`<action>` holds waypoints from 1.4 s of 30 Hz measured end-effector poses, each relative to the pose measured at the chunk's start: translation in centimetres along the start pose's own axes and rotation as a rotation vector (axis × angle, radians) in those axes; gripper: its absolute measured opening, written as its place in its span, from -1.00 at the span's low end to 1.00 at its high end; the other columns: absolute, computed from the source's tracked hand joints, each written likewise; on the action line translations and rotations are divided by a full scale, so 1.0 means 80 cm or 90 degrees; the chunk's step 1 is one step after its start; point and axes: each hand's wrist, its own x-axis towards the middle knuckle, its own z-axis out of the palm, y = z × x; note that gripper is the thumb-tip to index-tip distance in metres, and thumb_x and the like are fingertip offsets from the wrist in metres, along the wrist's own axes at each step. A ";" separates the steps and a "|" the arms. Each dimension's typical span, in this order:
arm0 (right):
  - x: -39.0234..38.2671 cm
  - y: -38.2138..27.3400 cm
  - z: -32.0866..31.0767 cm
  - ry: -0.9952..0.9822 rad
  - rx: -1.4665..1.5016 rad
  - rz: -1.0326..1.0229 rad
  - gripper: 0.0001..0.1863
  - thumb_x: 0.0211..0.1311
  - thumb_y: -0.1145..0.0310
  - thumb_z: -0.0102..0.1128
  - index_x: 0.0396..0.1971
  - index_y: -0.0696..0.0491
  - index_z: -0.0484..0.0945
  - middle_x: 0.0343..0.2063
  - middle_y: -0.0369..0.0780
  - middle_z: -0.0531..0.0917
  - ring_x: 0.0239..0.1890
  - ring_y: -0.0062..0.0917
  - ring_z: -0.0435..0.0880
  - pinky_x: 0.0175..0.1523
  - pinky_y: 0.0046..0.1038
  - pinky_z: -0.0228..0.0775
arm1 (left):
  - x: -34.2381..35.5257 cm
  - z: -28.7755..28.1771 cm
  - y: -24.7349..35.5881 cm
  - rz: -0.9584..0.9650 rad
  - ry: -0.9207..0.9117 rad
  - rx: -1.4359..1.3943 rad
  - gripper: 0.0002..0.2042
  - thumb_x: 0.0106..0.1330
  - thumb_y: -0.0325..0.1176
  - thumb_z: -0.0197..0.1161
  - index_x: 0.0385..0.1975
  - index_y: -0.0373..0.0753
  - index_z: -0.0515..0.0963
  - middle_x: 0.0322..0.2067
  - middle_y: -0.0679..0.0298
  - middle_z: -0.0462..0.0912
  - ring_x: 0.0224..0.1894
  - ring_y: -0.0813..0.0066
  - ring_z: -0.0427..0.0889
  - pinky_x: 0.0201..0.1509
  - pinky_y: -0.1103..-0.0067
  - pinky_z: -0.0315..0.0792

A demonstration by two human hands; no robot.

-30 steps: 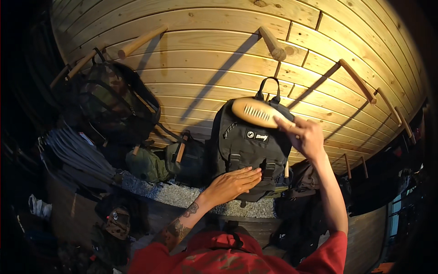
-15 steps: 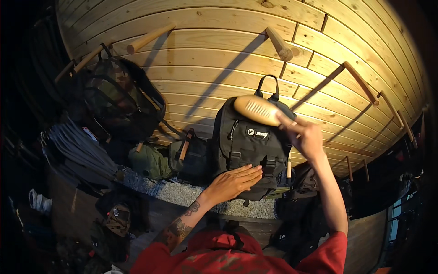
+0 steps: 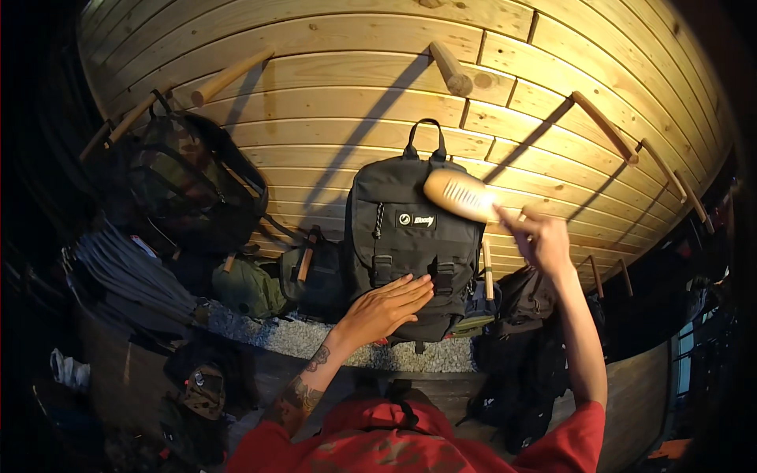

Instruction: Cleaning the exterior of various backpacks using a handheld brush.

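Note:
A black backpack (image 3: pixel 378 177) with a top handle, a small patch and two buckled straps hangs upright against the wooden wall. My left hand (image 3: pixel 386 305) lies flat on its lower front, fingers stretched and pressed together, just below the buckles. In my right hand (image 3: pixel 544 244) is the handle end of an oval wooden brush (image 3: pixel 460 195), its pale back toward me and slightly blurred. The brush overlaps the upper right edge of the backpack; its underside is hidden, so I cannot tell whether it touches the fabric.
Wooden pegs (image 3: pixel 451 72) stick out from the plank wall (image 3: pixel 331 75). A camouflage backpack (image 3: pixel 181 169) hangs at left above a green bag (image 3: pixel 248 288). Pale gravel (image 3: pixel 303 337) runs along the wall's foot. Dark bags (image 3: pixel 524 303) hang at right.
The brush and my right hand have moved to the right across the top of the backpack. My left hand keeps its place on the front. The whole view has shifted a little.

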 end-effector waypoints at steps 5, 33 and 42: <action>-0.012 -0.029 -0.006 -0.079 -0.028 -0.228 -0.37 0.00 0.44 0.46 0.14 -0.39 0.74 -0.70 -0.38 0.52 -0.73 -0.61 0.42 -0.59 -0.41 0.32 | -0.004 0.008 0.001 -0.003 -0.013 -0.036 -0.44 0.35 -0.30 0.35 0.36 -0.27 0.47 0.42 0.21 0.44 0.49 0.32 0.36 0.61 0.36 0.25; 0.010 -0.007 0.065 -0.067 0.070 -0.144 -0.40 0.20 0.32 0.39 0.25 -0.49 0.64 -0.59 -0.30 0.55 -0.66 -0.39 0.56 -0.53 -0.29 0.39 | 0.009 0.011 -0.012 -0.001 0.016 0.020 -0.44 0.38 -0.26 0.33 0.36 -0.29 0.45 0.38 0.18 0.49 0.47 0.29 0.39 0.59 0.30 0.27; 0.066 -0.002 0.071 -0.030 -0.007 -0.203 -0.42 0.20 0.27 0.41 0.25 -0.45 0.65 -0.57 -0.27 0.55 -0.64 -0.35 0.51 -0.49 -0.27 0.37 | 0.008 0.016 -0.003 -0.004 0.009 0.025 -0.41 0.36 -0.27 0.34 0.39 -0.26 0.42 0.43 0.23 0.42 0.49 0.34 0.35 0.62 0.37 0.24</action>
